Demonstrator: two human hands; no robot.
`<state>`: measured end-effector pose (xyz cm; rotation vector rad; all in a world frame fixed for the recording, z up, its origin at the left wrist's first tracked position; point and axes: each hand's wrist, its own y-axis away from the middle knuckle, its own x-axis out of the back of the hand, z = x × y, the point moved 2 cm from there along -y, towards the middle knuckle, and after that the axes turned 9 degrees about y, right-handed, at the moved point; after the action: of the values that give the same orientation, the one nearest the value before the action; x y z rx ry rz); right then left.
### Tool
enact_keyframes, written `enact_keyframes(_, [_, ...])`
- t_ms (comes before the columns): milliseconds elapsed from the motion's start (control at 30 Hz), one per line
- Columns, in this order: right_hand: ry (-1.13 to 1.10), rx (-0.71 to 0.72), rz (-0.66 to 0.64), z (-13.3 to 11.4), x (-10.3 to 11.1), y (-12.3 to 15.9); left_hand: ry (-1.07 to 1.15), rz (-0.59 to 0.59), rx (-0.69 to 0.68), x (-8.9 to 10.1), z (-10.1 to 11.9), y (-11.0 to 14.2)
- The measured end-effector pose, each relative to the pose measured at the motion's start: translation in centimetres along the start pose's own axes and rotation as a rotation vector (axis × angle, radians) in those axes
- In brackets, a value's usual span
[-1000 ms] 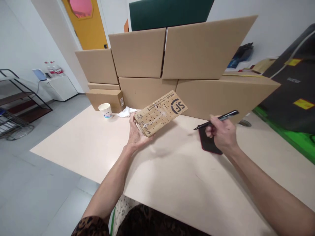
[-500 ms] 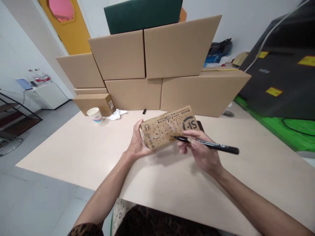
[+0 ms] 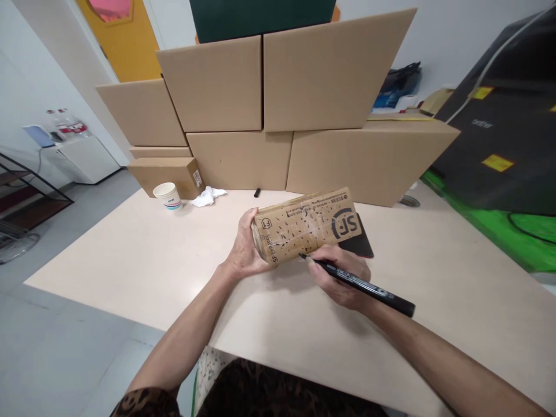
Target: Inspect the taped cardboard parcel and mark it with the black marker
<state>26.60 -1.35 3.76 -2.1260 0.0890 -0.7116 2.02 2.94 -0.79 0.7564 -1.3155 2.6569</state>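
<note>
A small brown cardboard box (image 3: 299,229), printed with SF lettering and covered in short black marks, is tilted above the table. My left hand (image 3: 247,246) grips its left end, thumb at the top corner and fingers below. In my right hand (image 3: 341,275) is a black marker (image 3: 369,286), uncapped, its tip at the lower edge of the box's marked face. Whether the tip touches the cardboard I cannot tell. A flat black object (image 3: 358,240) lies partly hidden behind the box's right end. The black pen cap (image 3: 257,192) rests farther back on the table.
Large cardboard boxes (image 3: 317,81) are stacked along the back of the table (image 3: 130,266), with a dark green box (image 3: 260,17) on top. At the left stand a paper cup (image 3: 167,197) and a crumpled tissue (image 3: 209,196). A black covered object (image 3: 499,121) stands at the right.
My right hand has moved down and slightly left, taking the marker tip from the middle of the face to its lower edge. The view has shifted a little, showing more of the flat black object.
</note>
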Motion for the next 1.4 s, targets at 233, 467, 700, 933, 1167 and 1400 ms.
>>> enact_keyframes(233, [0.079, 0.088, -0.038, 0.3, -0.7, -0.6, 0.043, 0.023, 0.015, -0.1, -0.3, 0.0])
enact_keyframes(467, [0.098, 0.061, 0.006, 0.0, -0.7, -0.5, 0.045, 0.049, -0.041, -0.2, 0.2, -0.3])
enact_keyframes(700, [0.082, -0.002, 0.051, -0.3, -0.8, -0.3, 0.009, 0.031, -0.026, -0.2, 0.6, -0.3])
enact_keyframes(933, [0.090, -0.012, 0.059, -1.0, -0.3, -1.0, -0.028, 0.028, -0.092, -0.2, 0.5, -0.4])
enact_keyframes(1167, [0.075, 0.001, 0.061, -1.1, -0.3, -1.2, -0.035, 0.050, -0.122, -0.4, 0.8, -0.5])
enact_keyframes(1400, [0.080, -0.012, 0.170, -0.4, 0.0, -1.4, -0.044, 0.053, -0.151, -0.4, 0.9, -0.5])
